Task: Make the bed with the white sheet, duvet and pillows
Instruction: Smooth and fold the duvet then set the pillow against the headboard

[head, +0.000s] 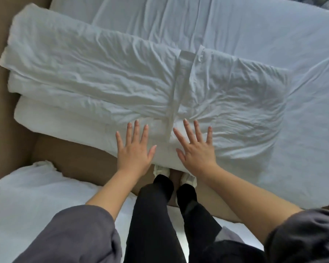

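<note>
Head view: left hand (134,151) and right hand (196,150) press flat on the near edge of the folded duvet (103,78), each grip spread, holding nothing. Under and beyond the duvet, the white sheet (273,35) looks already laid; unfolding and pillows apparently remain.

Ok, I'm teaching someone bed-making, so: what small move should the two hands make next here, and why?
Probably grip the duvet at its near edge and begin unfolding it. It lies in stacked folds across the sheet, while the left hand and right hand are spread flat there, gripping nothing.
</note>
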A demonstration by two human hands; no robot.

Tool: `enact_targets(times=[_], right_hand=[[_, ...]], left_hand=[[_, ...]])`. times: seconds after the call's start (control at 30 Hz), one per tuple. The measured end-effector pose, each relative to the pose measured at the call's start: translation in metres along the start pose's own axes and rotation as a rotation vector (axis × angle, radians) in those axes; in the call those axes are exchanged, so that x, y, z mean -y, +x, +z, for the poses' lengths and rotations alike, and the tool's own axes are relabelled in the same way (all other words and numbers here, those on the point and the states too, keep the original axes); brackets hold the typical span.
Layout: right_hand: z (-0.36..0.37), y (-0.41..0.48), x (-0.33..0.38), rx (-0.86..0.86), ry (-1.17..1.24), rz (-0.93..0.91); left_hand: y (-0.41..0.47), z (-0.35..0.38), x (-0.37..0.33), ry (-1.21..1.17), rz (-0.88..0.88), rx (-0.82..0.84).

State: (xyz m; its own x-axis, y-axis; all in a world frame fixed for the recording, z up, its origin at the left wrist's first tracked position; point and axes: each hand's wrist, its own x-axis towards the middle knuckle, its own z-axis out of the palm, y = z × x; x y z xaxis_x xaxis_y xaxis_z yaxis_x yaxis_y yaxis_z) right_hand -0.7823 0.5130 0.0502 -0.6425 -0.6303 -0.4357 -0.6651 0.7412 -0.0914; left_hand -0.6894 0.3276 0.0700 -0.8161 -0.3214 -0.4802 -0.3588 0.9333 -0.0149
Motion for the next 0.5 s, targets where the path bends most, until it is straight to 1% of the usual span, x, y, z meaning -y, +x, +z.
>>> enact_targets(times=[0.1, 0.2, 0.3, 0.43, 0.5], right_hand=[[-0.029, -0.013, 0.026, 0.019, -0.025, -0.020], [-0.055, -0.009, 0.057, 0.011, -0.030, -0.016], [-0.075, 0.015, 0.101, 0.042, -0.024, 0.009], [-0.088, 0.054, 0.178, 0.069, 0.016, 0.072], [-0.092, 0.073, 0.223, 0.093, 0.025, 0.074]], left_hand=[[-0.032, -0.008, 0.024, -0.014, 0.004, 0.008], [-0.048, -0.015, 0.064, -0.037, -0.048, -0.002], [-0.047, -0.027, 0.118, -0.095, -0.096, -0.007], [-0.037, -0.042, 0.203, -0.085, -0.112, 0.028], [-0.032, -0.051, 0.250, -0.068, -0.114, 0.035]])
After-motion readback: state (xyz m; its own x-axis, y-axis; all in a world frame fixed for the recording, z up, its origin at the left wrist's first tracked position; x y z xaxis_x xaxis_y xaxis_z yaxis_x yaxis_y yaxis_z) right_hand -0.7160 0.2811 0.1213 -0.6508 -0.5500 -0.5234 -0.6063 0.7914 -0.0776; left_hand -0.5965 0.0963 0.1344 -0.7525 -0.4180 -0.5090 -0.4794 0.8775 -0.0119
